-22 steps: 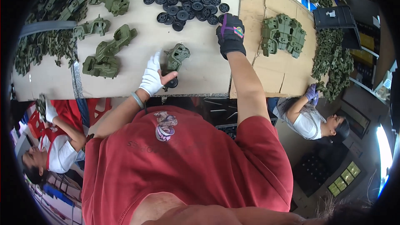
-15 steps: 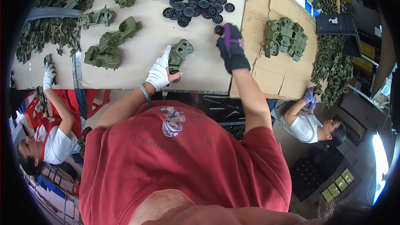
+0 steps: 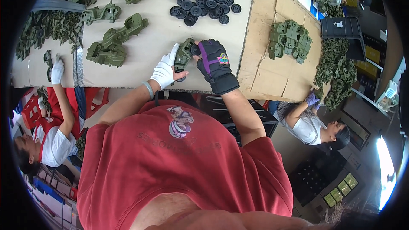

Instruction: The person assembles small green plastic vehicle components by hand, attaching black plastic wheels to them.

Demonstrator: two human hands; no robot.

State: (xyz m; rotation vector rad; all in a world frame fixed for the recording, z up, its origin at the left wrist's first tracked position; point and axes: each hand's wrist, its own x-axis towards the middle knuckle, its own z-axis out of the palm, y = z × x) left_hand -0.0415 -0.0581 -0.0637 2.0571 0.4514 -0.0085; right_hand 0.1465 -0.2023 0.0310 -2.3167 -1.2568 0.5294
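Note:
A green plastic toy vehicle body [image 3: 184, 54] rests near the front of the table, with my left hand [image 3: 165, 71] in a white glove gripping its left side. One black wheel [image 3: 180, 77] sits at its near end. From the right, my right hand [image 3: 214, 61], in a black and purple glove with bare fingertips, pinches another black toy wheel [image 3: 195, 50] against the body's far right side. Whether that wheel is seated on the body I cannot tell. Several loose black wheels [image 3: 196, 3] lie beyond, at the back of the table.
More green vehicle bodies [image 3: 111, 44] lie to the left, and a group of them [image 3: 289, 40] stands on the cardboard [image 3: 264, 74] at right. Heaps of green parts [image 3: 336, 70] lie farther right. One co-worker [image 3: 51, 136] sits at left, another [image 3: 313, 123] at right.
My right hand has come from near the wheel pile toward me and left, bringing a wheel to the vehicle body. My left hand keeps its hold.

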